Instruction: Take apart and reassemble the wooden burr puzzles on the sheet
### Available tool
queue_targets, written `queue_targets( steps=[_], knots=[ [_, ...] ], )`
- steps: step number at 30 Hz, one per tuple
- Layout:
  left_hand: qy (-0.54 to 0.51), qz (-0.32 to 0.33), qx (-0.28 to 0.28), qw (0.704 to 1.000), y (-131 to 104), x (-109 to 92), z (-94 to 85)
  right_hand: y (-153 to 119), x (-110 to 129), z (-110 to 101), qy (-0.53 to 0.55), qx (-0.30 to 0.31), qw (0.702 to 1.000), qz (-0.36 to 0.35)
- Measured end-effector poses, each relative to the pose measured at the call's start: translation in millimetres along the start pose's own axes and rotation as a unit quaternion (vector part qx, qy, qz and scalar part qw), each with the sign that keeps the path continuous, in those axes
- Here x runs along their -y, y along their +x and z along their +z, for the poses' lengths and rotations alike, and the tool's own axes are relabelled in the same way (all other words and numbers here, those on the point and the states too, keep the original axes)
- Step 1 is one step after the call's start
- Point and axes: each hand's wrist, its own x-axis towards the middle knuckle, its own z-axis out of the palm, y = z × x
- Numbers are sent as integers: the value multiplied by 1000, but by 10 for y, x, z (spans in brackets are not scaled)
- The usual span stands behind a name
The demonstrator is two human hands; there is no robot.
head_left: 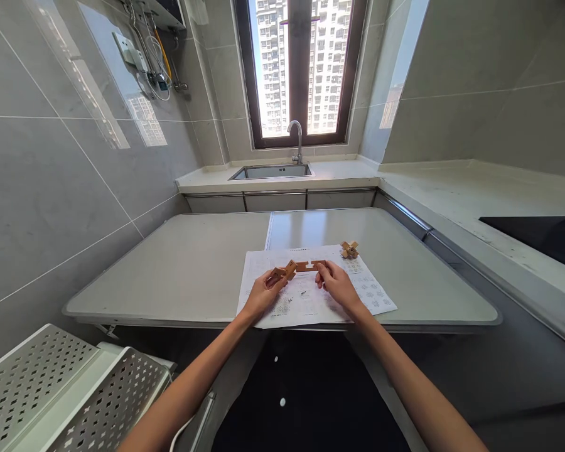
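In the head view, the left hand [265, 292] was closed around joined notched wooden puzzle pieces [285, 272], fingers curled. The right hand [336, 282] pinched the right end of a notched wooden bar [306, 267], its fingertips nearly together. Both were above a printed instruction sheet [311, 301] on the tabletop [198, 270]; an interlocked wooden puzzle [349, 250] sat at the sheet's far right.

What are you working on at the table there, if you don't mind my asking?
A person is handling notched wooden pieces over a printed sheet on the table. The left hand holds a few pieces together; the right hand holds a notched bar. A cross-shaped wooden assembly sits near the sheet's far right corner.
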Motion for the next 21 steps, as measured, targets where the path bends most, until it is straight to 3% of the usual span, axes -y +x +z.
queue_targets(
  steps=[8,12,21],
  knots=[
    [-7,-4,-1,1000,-21,33,0,-132,231,166,274,46,957,77],
    [3,14,0,1000,-30,45,9,-164,216,246,314,51,942,107],
    [108,53,-55,991,16,168,48,-46,91,465,333,-1,933,136]
  ],
)
